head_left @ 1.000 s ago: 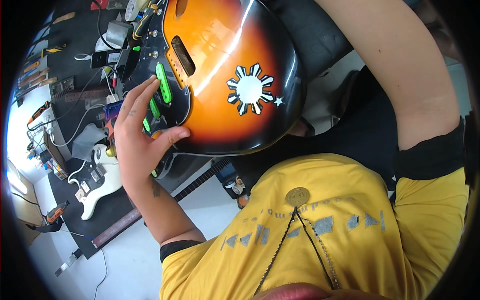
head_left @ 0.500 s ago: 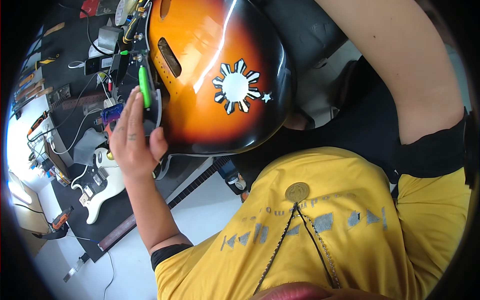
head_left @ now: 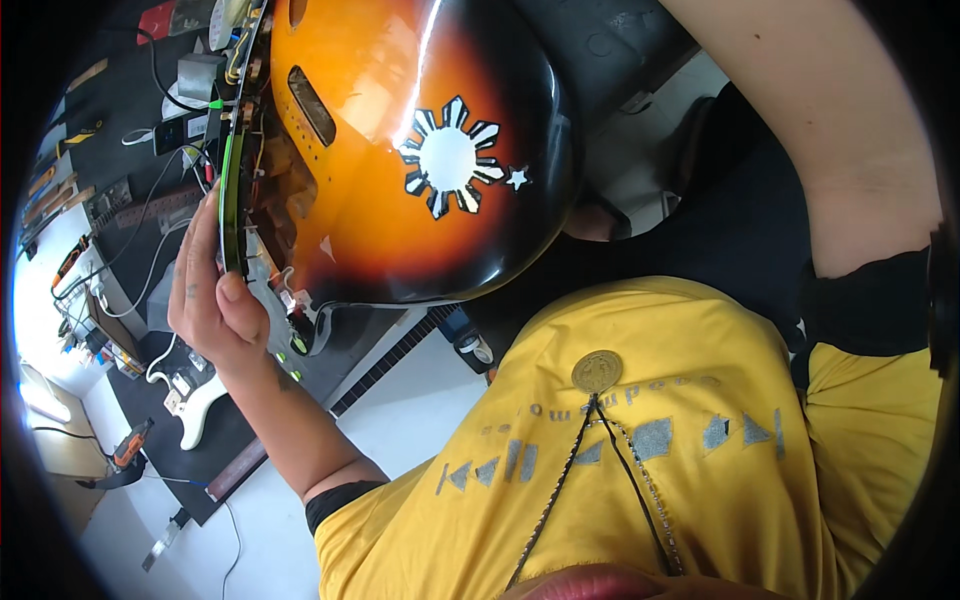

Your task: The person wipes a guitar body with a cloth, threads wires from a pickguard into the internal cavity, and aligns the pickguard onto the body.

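Note:
A sunburst electric guitar body (head_left: pixel 360 215) with a white sun and a small star on its glossy front lies before me. My left hand (head_left: pixel 212 305) grips the lower end of a pickguard (head_left: pixel 232 190), fingers along its outer face and thumb near its edge. The pickguard is tilted up almost edge-on beside the body. Wires and electronic parts (head_left: pixel 290 297) show on its underside and by the opened cavity (head_left: pixel 285 190). From my right arm (head_left: pixel 820 130), only the forearm and elbow show; the hand lies beyond the upper edge.
A white guitar body (head_left: pixel 200 410) lies on the dark bench to the left. Cables, a small black device (head_left: pixel 172 135), and several hand tools are spread further left. Below the body runs a fretted neck (head_left: pixel 385 365). An orange-handled tool (head_left: pixel 130 445) sits at the lower left.
My left hand has moved left and tilted the pickguard up from lying nearly flat, uncovering wiring and the cavity. The guitar body appears slightly further left and up.

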Tool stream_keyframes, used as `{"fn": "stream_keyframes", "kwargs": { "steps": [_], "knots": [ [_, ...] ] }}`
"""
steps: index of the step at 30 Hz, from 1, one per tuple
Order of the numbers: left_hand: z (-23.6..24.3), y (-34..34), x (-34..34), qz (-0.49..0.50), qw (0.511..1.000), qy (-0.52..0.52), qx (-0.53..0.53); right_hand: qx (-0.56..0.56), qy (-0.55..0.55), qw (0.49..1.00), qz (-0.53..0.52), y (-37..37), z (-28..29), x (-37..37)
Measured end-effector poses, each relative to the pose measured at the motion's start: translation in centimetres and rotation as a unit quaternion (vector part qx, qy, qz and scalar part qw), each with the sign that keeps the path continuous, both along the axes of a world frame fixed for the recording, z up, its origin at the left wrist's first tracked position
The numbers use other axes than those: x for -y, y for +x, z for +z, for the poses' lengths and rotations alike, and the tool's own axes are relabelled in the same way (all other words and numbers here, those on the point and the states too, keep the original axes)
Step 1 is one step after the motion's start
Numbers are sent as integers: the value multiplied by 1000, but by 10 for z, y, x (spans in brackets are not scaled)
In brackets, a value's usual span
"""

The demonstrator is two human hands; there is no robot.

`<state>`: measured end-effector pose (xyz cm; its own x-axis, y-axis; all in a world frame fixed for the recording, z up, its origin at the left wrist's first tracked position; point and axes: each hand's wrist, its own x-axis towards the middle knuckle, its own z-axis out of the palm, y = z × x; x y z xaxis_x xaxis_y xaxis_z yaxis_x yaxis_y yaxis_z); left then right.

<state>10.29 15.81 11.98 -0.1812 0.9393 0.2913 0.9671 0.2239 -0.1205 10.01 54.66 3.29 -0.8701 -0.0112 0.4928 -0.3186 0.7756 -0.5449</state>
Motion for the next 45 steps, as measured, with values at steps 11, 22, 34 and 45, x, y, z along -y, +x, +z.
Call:
{"fn": "stream_keyframes", "kwargs": {
  "steps": [11, 22, 34, 45],
  "knots": [
    [-2, 5, -3, -7, 1000, -12, 10, -8, -12, 1000, -15, 2, -3, 0],
    [0, 2, -3, 0, 1000, -18, -6, 11, -22, 1000, -16, 12, 3, 4],
    [-1, 4, -2, 9, 1000, -17, 8, 0, -3, 1000, 9, -3, -2, 1],
    [4, -4, 4, 14, 999, -17, 39, 32, 16, 999, 16, 5, 4, 7]
  ]
}}
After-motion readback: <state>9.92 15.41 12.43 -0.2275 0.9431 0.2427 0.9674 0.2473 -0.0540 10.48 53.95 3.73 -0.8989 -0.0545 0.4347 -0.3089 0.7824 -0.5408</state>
